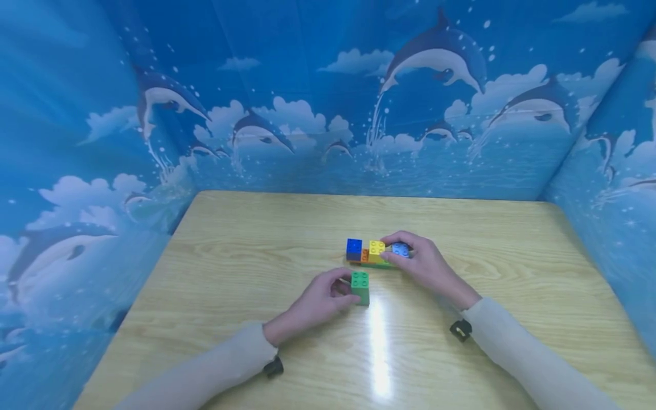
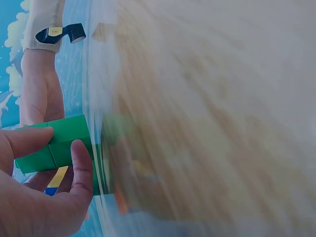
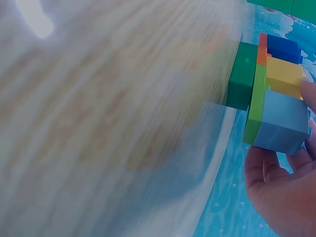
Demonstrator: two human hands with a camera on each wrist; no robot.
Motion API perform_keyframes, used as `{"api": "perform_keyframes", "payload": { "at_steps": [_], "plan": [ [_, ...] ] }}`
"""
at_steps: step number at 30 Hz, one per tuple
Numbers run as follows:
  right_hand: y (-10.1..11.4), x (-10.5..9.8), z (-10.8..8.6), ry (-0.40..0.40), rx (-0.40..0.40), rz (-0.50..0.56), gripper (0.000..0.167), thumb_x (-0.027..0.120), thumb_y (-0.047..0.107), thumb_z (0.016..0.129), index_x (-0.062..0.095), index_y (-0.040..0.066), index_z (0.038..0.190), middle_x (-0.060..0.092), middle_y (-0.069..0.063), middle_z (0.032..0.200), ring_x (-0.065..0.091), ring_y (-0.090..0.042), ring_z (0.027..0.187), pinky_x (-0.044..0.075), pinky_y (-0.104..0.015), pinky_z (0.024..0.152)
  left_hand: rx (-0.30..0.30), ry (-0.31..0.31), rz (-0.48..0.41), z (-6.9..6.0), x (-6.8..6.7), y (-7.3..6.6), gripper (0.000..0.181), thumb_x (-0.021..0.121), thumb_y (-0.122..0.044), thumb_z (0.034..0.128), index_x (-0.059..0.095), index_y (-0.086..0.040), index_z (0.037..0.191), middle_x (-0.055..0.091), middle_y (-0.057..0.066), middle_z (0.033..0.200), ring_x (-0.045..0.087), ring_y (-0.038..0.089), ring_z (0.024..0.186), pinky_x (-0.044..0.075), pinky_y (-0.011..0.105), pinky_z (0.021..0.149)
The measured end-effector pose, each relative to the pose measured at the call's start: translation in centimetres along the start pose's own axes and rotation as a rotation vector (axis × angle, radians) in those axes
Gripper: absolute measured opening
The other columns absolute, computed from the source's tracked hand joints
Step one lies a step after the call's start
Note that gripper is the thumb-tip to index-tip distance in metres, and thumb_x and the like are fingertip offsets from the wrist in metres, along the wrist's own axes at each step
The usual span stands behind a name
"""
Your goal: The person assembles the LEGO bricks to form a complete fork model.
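My left hand [image 1: 328,293] holds a stack of two green building bricks [image 1: 360,289] just above the table; in the left wrist view its thumb and fingers pinch the stack's sides. Ahead of it stands a joined row of bricks: a dark blue brick [image 1: 354,249], a yellow brick [image 1: 377,250] and a light blue brick [image 1: 400,249], over an orange plate [image 3: 262,48] and a light green plate [image 3: 255,106]. A dark green brick [image 3: 242,76] sits under the plates. My right hand [image 1: 421,262] grips this row at the yellow brick, its fingers curling round the light blue end.
The wood-grain table [image 1: 246,239] has a bright glare streak in front of the bricks. A blue dolphin-print curtain [image 1: 307,102] surrounds its back and sides. A dark strap [image 1: 461,329] hangs at the right cuff, another [image 1: 274,367] at the left.
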State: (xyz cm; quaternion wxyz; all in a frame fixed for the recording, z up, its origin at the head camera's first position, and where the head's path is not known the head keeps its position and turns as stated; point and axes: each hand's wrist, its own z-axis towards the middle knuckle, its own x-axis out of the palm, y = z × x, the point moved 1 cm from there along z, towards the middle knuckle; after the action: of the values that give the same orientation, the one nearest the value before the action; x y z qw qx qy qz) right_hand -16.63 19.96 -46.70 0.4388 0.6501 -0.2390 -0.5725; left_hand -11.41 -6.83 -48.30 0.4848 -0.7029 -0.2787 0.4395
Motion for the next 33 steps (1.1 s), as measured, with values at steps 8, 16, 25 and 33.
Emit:
{"api": "perform_keyframes", "payload": {
  "at_steps": [8,16,25,33],
  "plan": [
    [-0.3,0.0,-0.1,-0.007,0.008,-0.023,0.034,0.08,0.031,0.103,0.073,0.018,0.133,0.071,-0.003,0.137,0.066,-0.027,0.12,0.058,-0.045,0.093,0.019,0.036,0.006,0.4,0.8,-0.2,0.045,0.086,-0.013,0.0948,0.069,-0.009,0.136,0.072,-0.003,0.116,0.07,0.013,0.1,0.062,0.028,0.086],
    [-0.3,0.0,0.1,-0.006,-0.01,-0.013,0.034,0.08,0.031,0.103,0.073,0.016,0.133,0.072,-0.003,0.137,0.064,-0.031,0.128,0.056,-0.055,0.103,0.043,0.05,0.022,0.8,1.2,-0.4,0.044,0.089,-0.009,0.091,0.072,-0.012,0.132,0.071,-0.008,0.113,0.069,0.011,0.097,0.061,0.028,0.087],
    [-0.2,0.0,0.3,-0.006,-0.031,-0.005,0.033,0.082,0.027,0.101,0.074,0.015,0.131,0.073,-0.003,0.134,0.064,-0.03,0.128,0.055,-0.054,0.104,0.033,0.063,0.019,1.3,1.5,-0.5,0.046,0.089,-0.007,0.0893,0.071,-0.012,0.132,0.07,-0.008,0.113,0.07,0.011,0.095,0.061,0.027,0.086],
    [0.0,0.0,0.2,0.01,-0.037,-0.015,0.033,0.079,0.023,0.103,0.071,0.011,0.133,0.071,-0.01,0.136,0.067,-0.032,0.121,0.06,-0.048,0.097,0.023,0.085,0.003,0.9,1.2,-0.3,0.053,0.086,0.001,0.0893,0.068,-0.011,0.138,0.071,-0.004,0.12,0.07,0.012,0.099,0.061,0.028,0.087]
  ]
}}
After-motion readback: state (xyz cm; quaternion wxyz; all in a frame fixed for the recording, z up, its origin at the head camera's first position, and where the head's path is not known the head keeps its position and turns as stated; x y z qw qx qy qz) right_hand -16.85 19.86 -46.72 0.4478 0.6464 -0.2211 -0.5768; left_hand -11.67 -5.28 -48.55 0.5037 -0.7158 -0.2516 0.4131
